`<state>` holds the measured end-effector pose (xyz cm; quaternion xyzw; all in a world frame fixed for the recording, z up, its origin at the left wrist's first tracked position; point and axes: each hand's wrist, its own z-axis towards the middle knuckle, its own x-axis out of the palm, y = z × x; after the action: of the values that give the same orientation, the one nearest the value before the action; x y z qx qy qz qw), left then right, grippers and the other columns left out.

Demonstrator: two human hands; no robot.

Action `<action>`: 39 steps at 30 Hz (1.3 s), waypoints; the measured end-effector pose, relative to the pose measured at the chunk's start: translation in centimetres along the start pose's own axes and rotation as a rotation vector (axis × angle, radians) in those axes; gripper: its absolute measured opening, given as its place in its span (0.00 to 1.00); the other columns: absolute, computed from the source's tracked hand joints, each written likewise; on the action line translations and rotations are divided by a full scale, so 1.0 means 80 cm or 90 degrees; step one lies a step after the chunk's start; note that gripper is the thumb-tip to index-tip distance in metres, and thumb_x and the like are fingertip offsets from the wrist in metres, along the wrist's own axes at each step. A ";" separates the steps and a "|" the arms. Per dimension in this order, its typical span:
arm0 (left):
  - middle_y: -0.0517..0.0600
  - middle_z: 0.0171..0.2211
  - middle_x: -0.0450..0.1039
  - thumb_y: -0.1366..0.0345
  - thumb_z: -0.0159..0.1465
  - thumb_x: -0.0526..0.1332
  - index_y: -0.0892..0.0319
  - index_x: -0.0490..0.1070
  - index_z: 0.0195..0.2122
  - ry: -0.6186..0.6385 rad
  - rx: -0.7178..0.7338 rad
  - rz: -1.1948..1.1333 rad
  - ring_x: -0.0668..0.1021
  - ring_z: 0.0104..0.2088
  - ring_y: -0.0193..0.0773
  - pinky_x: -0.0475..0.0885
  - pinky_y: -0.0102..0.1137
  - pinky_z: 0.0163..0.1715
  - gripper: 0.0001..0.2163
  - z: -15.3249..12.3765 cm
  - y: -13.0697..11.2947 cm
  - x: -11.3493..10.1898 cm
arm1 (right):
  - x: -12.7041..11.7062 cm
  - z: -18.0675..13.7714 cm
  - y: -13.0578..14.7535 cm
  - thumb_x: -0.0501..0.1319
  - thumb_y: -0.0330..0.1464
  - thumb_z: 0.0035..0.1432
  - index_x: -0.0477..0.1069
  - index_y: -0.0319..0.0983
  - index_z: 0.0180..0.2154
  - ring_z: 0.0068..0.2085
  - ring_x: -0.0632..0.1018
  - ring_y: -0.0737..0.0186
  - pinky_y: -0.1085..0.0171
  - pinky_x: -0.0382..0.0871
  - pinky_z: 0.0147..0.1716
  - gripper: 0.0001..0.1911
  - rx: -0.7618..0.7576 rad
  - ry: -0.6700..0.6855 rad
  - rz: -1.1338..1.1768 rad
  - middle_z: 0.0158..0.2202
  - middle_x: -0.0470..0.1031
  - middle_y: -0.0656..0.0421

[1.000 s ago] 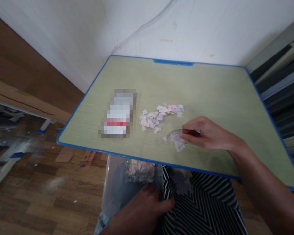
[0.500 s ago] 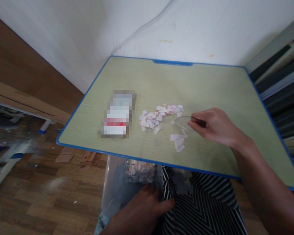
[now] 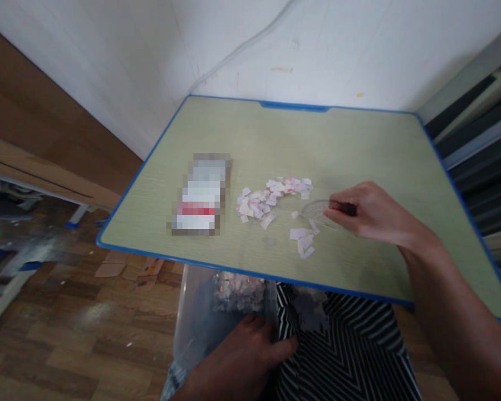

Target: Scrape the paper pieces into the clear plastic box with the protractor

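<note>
A clear protractor (image 3: 315,210) is pinched in my right hand (image 3: 361,209), its curved edge pointing left just over the table. Small torn white and pinkish paper scraps (image 3: 256,205) lie in a curved heap to the left of it. A smaller group of scraps (image 3: 304,242) sits below the protractor, nearer the front edge. Under that edge, a clear plastic bin (image 3: 183,328) holds a packed mass of small pieces (image 3: 239,292). My left hand (image 3: 248,348) is closed over the bin's right side, fingers inward and thumb outward; its grip is partly hidden.
A phone-like pixelated rectangle (image 3: 202,195) lies on the left of the green table (image 3: 359,145), which has a blue rim. A white wall with a cable (image 3: 250,42) stands behind. Brown cardboard (image 3: 45,111) is at left, and striped cloth (image 3: 350,345) covers my lap.
My right hand has shifted slightly right with the protractor, away from the paper scraps. The scraps and my left hand look unmoved.
</note>
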<state>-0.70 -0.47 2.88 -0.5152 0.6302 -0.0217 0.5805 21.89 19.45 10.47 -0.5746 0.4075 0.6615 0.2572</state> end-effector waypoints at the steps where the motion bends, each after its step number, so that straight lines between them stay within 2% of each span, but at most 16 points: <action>1: 0.54 0.46 0.68 0.80 0.59 0.57 0.51 0.59 0.57 0.002 0.000 0.003 0.72 0.45 0.49 0.70 0.40 0.42 0.26 0.000 0.000 0.000 | 0.000 0.000 0.000 0.54 0.33 0.54 0.52 0.41 0.15 0.17 0.56 0.69 0.64 0.45 0.21 0.18 0.003 0.003 0.007 0.14 0.52 0.64; 6: 0.53 0.43 0.68 0.79 0.59 0.58 0.51 0.60 0.56 0.009 -0.007 0.016 0.72 0.43 0.48 0.70 0.39 0.41 0.25 0.000 -0.001 -0.002 | -0.004 -0.002 -0.001 0.54 0.34 0.55 0.51 0.41 0.15 0.17 0.57 0.69 0.64 0.45 0.21 0.19 -0.003 -0.003 0.064 0.13 0.52 0.65; 9: 0.53 0.44 0.68 0.79 0.59 0.57 0.51 0.59 0.56 0.007 -0.004 0.015 0.72 0.43 0.48 0.70 0.38 0.42 0.25 0.000 0.000 0.000 | -0.007 -0.004 0.004 0.53 0.35 0.57 0.51 0.41 0.16 0.17 0.56 0.70 0.65 0.47 0.21 0.20 -0.068 0.013 0.136 0.14 0.52 0.65; 13: 0.53 0.44 0.68 0.79 0.61 0.57 0.50 0.60 0.56 -0.011 -0.004 0.007 0.72 0.43 0.47 0.70 0.38 0.41 0.24 -0.002 -0.001 0.003 | 0.000 -0.003 0.014 0.53 0.34 0.60 0.53 0.41 0.18 0.18 0.56 0.71 0.66 0.48 0.21 0.19 -0.200 0.064 0.227 0.16 0.53 0.66; 17: 0.53 0.43 0.68 0.79 0.61 0.57 0.51 0.60 0.56 -0.008 -0.003 0.007 0.71 0.42 0.47 0.70 0.38 0.41 0.24 -0.003 -0.002 0.002 | 0.010 0.000 0.018 0.53 0.32 0.60 0.56 0.39 0.19 0.19 0.58 0.72 0.66 0.47 0.22 0.17 -0.238 0.089 0.207 0.17 0.53 0.66; 21: 0.53 0.43 0.68 0.79 0.61 0.57 0.51 0.60 0.56 -0.001 -0.001 0.007 0.71 0.43 0.48 0.70 0.39 0.41 0.24 -0.001 -0.001 0.001 | 0.014 0.002 0.020 0.53 0.33 0.59 0.56 0.39 0.19 0.19 0.58 0.71 0.66 0.47 0.22 0.17 -0.196 0.099 0.158 0.17 0.56 0.65; 26: 0.53 0.43 0.67 0.79 0.62 0.56 0.51 0.60 0.55 0.000 -0.006 0.000 0.71 0.43 0.48 0.70 0.38 0.41 0.23 -0.001 -0.001 0.001 | 0.008 0.002 0.022 0.53 0.35 0.56 0.53 0.41 0.17 0.18 0.58 0.70 0.65 0.46 0.22 0.18 -0.037 0.028 0.087 0.15 0.55 0.65; 31: 0.54 0.44 0.67 0.79 0.62 0.56 0.51 0.60 0.57 -0.004 -0.004 -0.005 0.71 0.44 0.48 0.69 0.39 0.42 0.24 -0.001 0.000 0.002 | 0.003 0.000 0.017 0.52 0.35 0.56 0.51 0.41 0.16 0.18 0.57 0.70 0.64 0.45 0.22 0.18 0.019 0.004 0.077 0.15 0.52 0.65; 33: 0.54 0.44 0.67 0.79 0.62 0.56 0.51 0.60 0.57 -0.005 -0.005 -0.008 0.71 0.43 0.48 0.70 0.39 0.42 0.24 -0.001 0.001 0.004 | 0.004 0.000 0.014 0.53 0.35 0.56 0.52 0.41 0.16 0.17 0.57 0.70 0.64 0.45 0.21 0.19 -0.014 0.030 0.091 0.14 0.52 0.65; 37: 0.53 0.44 0.67 0.79 0.61 0.57 0.50 0.60 0.57 -0.005 -0.008 -0.010 0.71 0.43 0.48 0.70 0.39 0.41 0.24 -0.002 0.002 0.006 | 0.008 -0.001 0.014 0.52 0.35 0.59 0.56 0.40 0.18 0.18 0.58 0.71 0.65 0.46 0.21 0.18 -0.166 0.114 0.170 0.16 0.55 0.65; 39: 0.53 0.45 0.67 0.80 0.61 0.56 0.50 0.59 0.57 -0.004 -0.008 -0.015 0.71 0.44 0.48 0.70 0.39 0.42 0.25 -0.002 0.002 0.007 | 0.009 -0.001 0.015 0.52 0.35 0.60 0.56 0.40 0.19 0.18 0.58 0.72 0.66 0.47 0.21 0.18 -0.197 0.113 0.194 0.16 0.55 0.66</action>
<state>-0.80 -0.86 2.43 -0.5260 0.6224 -0.0227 0.5791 20.81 18.66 10.10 -0.5952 0.4041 0.6941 0.0261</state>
